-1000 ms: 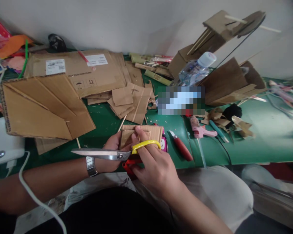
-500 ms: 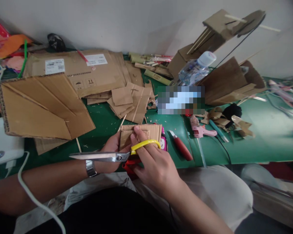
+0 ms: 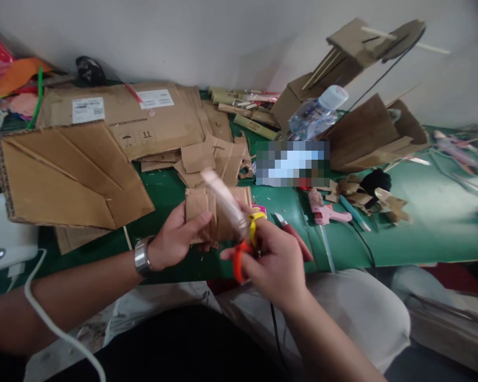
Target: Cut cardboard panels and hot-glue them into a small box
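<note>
My left hand [image 3: 175, 237], with a metal watch on its wrist, grips a small folded cardboard piece [image 3: 207, 212] above the green table [image 3: 422, 223]. My right hand [image 3: 276, 262] is closed round the yellow and red handles of a pair of scissors [image 3: 233, 212]. The blades are blurred by motion and point up and left across the cardboard piece. A red-handled knife [image 3: 297, 239] lies on the table just behind my right hand.
A large cardboard sheet [image 3: 67, 175] and a flattened box [image 3: 143, 116] lie at the left with several scraps. A pink glue gun [image 3: 329, 212], a water bottle [image 3: 316, 114] and cardboard models [image 3: 366, 132] stand at the right. A white device [image 3: 3, 239] with cable sits at the far left.
The scissors swung from lying level, blades pointing left, to blades pointing up over the cardboard. My right hand shifted right and turned. My left hand lifted the cardboard piece slightly.
</note>
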A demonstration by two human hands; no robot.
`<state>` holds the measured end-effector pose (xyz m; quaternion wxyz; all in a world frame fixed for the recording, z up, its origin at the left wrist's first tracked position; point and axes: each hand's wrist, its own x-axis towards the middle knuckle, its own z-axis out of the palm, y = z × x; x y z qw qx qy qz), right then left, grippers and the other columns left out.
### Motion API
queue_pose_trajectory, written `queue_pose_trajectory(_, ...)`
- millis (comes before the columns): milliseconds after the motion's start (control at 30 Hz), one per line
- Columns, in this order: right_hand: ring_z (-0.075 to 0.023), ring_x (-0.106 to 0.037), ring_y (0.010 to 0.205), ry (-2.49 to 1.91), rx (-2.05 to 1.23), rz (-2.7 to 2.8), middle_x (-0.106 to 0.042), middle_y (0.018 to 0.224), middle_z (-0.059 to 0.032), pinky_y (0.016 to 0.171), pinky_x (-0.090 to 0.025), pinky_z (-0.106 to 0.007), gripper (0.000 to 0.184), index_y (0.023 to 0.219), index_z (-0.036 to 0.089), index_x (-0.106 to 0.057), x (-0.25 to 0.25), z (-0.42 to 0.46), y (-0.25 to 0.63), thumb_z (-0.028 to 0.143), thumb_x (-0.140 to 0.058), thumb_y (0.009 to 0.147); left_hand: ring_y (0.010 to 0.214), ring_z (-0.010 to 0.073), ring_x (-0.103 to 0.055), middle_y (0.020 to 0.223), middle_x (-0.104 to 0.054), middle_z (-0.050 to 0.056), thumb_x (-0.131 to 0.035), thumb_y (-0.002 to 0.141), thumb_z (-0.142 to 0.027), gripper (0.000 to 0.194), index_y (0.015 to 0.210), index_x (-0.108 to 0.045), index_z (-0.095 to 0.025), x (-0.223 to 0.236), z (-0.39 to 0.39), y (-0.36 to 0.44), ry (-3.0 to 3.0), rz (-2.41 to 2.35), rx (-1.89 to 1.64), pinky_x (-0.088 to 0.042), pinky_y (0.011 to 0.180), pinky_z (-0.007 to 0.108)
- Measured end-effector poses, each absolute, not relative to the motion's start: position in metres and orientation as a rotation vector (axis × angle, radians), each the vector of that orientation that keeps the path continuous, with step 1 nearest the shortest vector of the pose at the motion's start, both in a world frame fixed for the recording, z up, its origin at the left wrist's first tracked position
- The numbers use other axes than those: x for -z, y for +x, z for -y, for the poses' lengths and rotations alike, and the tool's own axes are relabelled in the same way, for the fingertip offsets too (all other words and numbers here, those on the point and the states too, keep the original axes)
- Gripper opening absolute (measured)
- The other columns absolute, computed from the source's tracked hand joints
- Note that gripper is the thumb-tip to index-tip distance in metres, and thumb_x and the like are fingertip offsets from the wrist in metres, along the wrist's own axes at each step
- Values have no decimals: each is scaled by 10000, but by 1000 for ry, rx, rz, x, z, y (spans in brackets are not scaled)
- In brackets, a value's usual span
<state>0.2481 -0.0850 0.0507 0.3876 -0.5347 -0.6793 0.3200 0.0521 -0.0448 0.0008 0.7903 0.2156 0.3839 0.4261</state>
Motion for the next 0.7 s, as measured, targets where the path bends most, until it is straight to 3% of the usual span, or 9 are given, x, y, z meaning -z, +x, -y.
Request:
queue_pose_trajectory(33,-254,-821,798,-1381,-940,1574,-866,1053,-101,624,-691,-335,259,1105,221,-790,-52,83,251,308,-870,874,531,175,-689,783,-778,37,-931,826,-350,382,1082,-723,-157,-2,39,50,461,-875,-940,-516,421,231)
queue_pose_trajectory(100,-172,-676,514,-1377,-1148,1298,-762,715,-11,431,-559,-266,350,1074,219,-767,-53,79,256,501,-868,894,505,145,-663,766,-757,13,-882,837,-276,301,1043,-697,-159,-7,28,47,352,-940,-999,-482,388,201)
queue_pose_trajectory(167,-118,-530,395,-1348,-1265,1127,-636,567,53,352,-424,-217,422,1020,220,-720,-50,76,260,589,-870,879,445,105,-598,680,-703,-14,-792,886,-213,149,927,-661,-156,-13,19,44,235,-930,-974,-463,389,180)
queue_pose_trajectory(233,-94,-458,365,-1319,-1357,1068,-592,517,72,342,-348,-194,426,946,226,-660,-47,74,260,590,-872,883,384,81,-523,586,-632,-33,-713,942,-200,213,779,-579,-175,-19,15,42,176,-884,-933,-439,386,178)
queue_pose_trajectory(367,-109,-503,407,-1234,-1598,1013,-577,557,61,366,-347,-200,466,922,223,-624,-42,80,252,655,-796,929,346,77,-472,510,-546,-51,-637,1015,-219,382,678,-457,-209,-22,15,40,163,-816,-919,-411,390,189)
queue_pose_trajectory(567,-176,-587,712,-1123,-1540,1151,-568,789,7,642,-543,-306,505,1141,217,-694,-39,96,245,698,-692,989,364,75,-451,475,-457,-64,-567,1070,-239,403,688,-444,-207,-25,14,37,174,-802,-934,-398,419,175)
queue_pose_trajectory(700,-162,-547,765,-1108,-1707,1160,-568,875,-9,684,-501,-292,464,1191,217,-689,-41,106,248,651,-674,1029,363,77,-448,498,-483,-58,-547,1059,-212,351,715,-475,-207,-33,10,39,107,-859,-995,-369,399,173)
